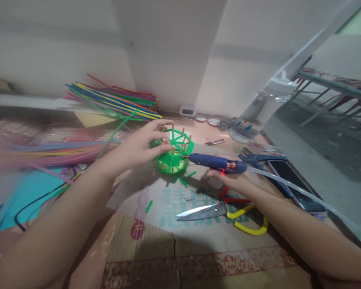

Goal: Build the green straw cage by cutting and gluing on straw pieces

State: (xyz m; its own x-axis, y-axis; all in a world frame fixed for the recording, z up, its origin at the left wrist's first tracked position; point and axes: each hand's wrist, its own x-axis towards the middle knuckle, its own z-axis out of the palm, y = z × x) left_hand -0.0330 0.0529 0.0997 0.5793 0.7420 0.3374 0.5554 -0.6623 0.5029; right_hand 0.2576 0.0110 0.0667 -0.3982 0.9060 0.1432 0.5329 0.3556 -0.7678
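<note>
My left hand (150,140) reaches in from the left, its fingers and thumb closed on a small round green craft frame (170,162) with upright wooden sticks. Green pipe-cleaner pieces cover part of its side. Wrapped in my right hand (228,181) is a blue hot glue gun (209,160), a red light glowing beneath it. Its nozzle points left and is at the frame's right side; whether it touches cannot be made out. A long clear glue stick (284,185) trails from the gun's back. Short green offcuts (149,206) lie near the frame.
Scissors (203,212) with yellow and red handles lie in front of my right hand. To the right are pliers (254,155), a phone (295,184) and a clear bottle (255,112). Bundled coloured pipe cleaners (117,100) rest at the back left. Printed cardboard (150,253) covers the table.
</note>
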